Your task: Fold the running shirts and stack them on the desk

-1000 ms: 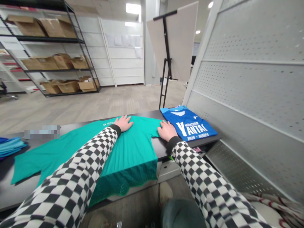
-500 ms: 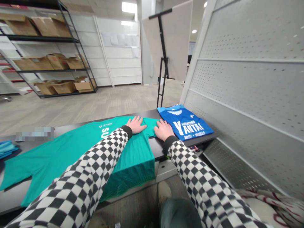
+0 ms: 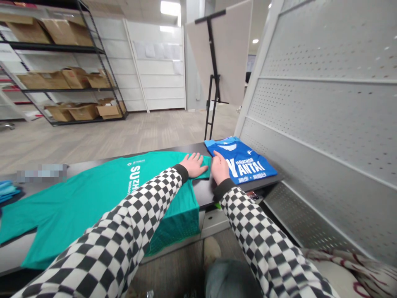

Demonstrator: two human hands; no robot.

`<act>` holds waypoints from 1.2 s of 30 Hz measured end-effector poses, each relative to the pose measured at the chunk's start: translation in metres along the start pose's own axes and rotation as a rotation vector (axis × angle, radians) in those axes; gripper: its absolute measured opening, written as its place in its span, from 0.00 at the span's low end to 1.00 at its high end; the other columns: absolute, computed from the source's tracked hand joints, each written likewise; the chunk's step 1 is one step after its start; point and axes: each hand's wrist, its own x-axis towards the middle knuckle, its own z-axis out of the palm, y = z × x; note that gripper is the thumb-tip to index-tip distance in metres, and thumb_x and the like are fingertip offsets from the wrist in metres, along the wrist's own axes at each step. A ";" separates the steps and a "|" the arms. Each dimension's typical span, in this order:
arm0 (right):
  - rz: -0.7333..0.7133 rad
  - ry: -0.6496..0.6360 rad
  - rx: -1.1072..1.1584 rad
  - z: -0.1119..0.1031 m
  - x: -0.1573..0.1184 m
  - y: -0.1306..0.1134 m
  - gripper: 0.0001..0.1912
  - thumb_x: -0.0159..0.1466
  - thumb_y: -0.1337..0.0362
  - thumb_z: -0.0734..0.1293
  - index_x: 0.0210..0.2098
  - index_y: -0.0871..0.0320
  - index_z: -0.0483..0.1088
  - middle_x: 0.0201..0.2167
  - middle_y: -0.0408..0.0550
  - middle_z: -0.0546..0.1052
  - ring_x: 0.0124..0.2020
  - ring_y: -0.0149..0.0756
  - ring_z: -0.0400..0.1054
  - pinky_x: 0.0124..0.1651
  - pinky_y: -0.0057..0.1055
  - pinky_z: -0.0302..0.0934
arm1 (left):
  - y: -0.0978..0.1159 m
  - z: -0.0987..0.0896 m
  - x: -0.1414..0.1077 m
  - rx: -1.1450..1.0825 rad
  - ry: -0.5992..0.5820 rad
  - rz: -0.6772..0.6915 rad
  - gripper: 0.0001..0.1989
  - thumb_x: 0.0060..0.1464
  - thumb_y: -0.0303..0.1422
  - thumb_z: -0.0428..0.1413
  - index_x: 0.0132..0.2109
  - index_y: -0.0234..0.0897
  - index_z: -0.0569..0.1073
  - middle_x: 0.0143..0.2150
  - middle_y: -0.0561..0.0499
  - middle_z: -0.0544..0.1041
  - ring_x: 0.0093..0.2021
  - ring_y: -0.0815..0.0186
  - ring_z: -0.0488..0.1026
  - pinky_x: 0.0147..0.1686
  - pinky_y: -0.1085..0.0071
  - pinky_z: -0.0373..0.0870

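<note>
I have the left hand (image 3: pixel 194 165) flat on the sleeve end of the green shirt (image 3: pixel 105 186), its fingers spread apart and pressing on the cloth rather than gripping it. The shirt lies spread on the dark table (image 3: pixel 206 194), with most of its body to the left of those fingers and the lower edge hanging over the near side, below them. Just right of the left fingertips I see the right hand (image 3: pixel 220 167), turned on its edge; its fingers are partly hidden from me, so I cannot tell whether they are together or pinching anything. It is at the left edge of the folded blue shirt (image 3: pixel 251 159), covering part of the white lettering, and I cannot tell whether it touches that cloth. Far left of both hands' fingers sits some folded blue clothing (image 3: pixel 9 191). Well beyond the fingertips stand a black-framed board (image 3: pixel 232 62) and, farther left, a shelf (image 3: pixel 58 48) of cardboard boxes (image 3: pixel 83 112). The perforated panel (image 3: pixel 322 107) rises to the right of the right hand.
</note>
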 end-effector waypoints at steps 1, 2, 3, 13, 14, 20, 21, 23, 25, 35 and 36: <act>0.006 0.008 0.009 0.000 0.000 0.000 0.33 0.73 0.61 0.54 0.70 0.66 0.77 0.71 0.58 0.78 0.75 0.46 0.68 0.81 0.41 0.55 | 0.002 -0.001 0.001 0.001 0.035 0.013 0.48 0.74 0.59 0.37 0.86 0.29 0.50 0.88 0.35 0.42 0.88 0.43 0.41 0.83 0.38 0.39; 0.010 0.013 0.015 0.000 0.001 0.001 0.33 0.73 0.61 0.54 0.69 0.66 0.77 0.70 0.59 0.78 0.75 0.47 0.68 0.81 0.41 0.55 | 0.004 -0.002 0.002 0.000 0.070 0.034 0.46 0.75 0.55 0.37 0.86 0.28 0.50 0.88 0.35 0.43 0.88 0.44 0.41 0.83 0.39 0.39; 0.011 0.016 0.017 0.000 0.001 0.001 0.33 0.73 0.61 0.55 0.69 0.66 0.77 0.70 0.59 0.78 0.75 0.47 0.69 0.81 0.41 0.56 | 0.007 -0.002 0.004 -0.004 0.094 0.057 0.44 0.76 0.52 0.36 0.86 0.28 0.50 0.88 0.35 0.43 0.88 0.45 0.41 0.83 0.40 0.40; -0.002 -0.012 -0.057 -0.002 0.002 0.004 0.32 0.73 0.60 0.54 0.67 0.63 0.79 0.69 0.58 0.80 0.73 0.46 0.71 0.79 0.40 0.58 | 0.015 0.008 0.009 -0.026 0.031 0.093 0.41 0.76 0.53 0.39 0.86 0.36 0.52 0.88 0.38 0.47 0.87 0.43 0.45 0.82 0.38 0.44; 0.006 -0.018 -0.074 -0.002 0.002 0.003 0.32 0.74 0.60 0.54 0.67 0.63 0.79 0.69 0.59 0.80 0.73 0.46 0.71 0.79 0.40 0.58 | 0.017 0.007 0.010 -0.032 0.024 0.086 0.41 0.76 0.52 0.39 0.86 0.36 0.52 0.88 0.38 0.47 0.87 0.42 0.45 0.82 0.38 0.44; -0.022 -0.047 -0.190 -0.001 0.000 -0.006 0.32 0.73 0.58 0.58 0.68 0.60 0.79 0.66 0.57 0.82 0.71 0.50 0.73 0.78 0.43 0.60 | 0.018 -0.019 -0.006 -0.089 0.233 0.042 0.39 0.78 0.46 0.36 0.86 0.30 0.50 0.88 0.38 0.46 0.88 0.48 0.40 0.84 0.40 0.34; -0.034 -0.054 -0.198 -0.001 0.000 -0.007 0.32 0.72 0.57 0.60 0.68 0.59 0.79 0.65 0.57 0.82 0.70 0.50 0.74 0.78 0.44 0.61 | 0.013 -0.026 -0.018 -0.122 0.297 0.022 0.38 0.79 0.46 0.36 0.86 0.30 0.50 0.88 0.38 0.46 0.88 0.49 0.40 0.84 0.42 0.34; -0.044 -0.070 -0.209 -0.001 -0.001 -0.008 0.31 0.71 0.57 0.61 0.68 0.58 0.80 0.64 0.56 0.83 0.68 0.51 0.75 0.77 0.44 0.62 | -0.002 -0.038 -0.058 -0.205 0.383 -0.029 0.38 0.79 0.47 0.36 0.86 0.33 0.52 0.88 0.39 0.46 0.88 0.50 0.39 0.84 0.42 0.35; -0.045 -0.085 -0.218 -0.001 -0.001 -0.006 0.31 0.72 0.58 0.59 0.67 0.59 0.81 0.65 0.56 0.83 0.69 0.50 0.74 0.78 0.43 0.61 | -0.024 -0.043 -0.119 -0.280 0.444 -0.064 0.36 0.80 0.48 0.37 0.85 0.37 0.55 0.88 0.42 0.49 0.88 0.51 0.42 0.84 0.43 0.36; -0.029 -0.013 -0.153 0.000 -0.005 -0.015 0.24 0.70 0.63 0.62 0.56 0.64 0.84 0.58 0.63 0.85 0.61 0.49 0.77 0.71 0.41 0.64 | -0.117 0.061 -0.444 -0.418 1.173 -0.908 0.17 0.67 0.41 0.54 0.51 0.41 0.85 0.52 0.45 0.87 0.55 0.50 0.83 0.64 0.50 0.77; -0.027 0.012 -0.126 -0.002 -0.009 -0.019 0.23 0.69 0.64 0.62 0.54 0.64 0.85 0.57 0.63 0.86 0.60 0.48 0.77 0.71 0.40 0.63 | -0.124 0.066 -0.455 -0.454 1.215 -0.962 0.16 0.66 0.40 0.54 0.50 0.41 0.85 0.49 0.45 0.87 0.52 0.51 0.84 0.61 0.52 0.78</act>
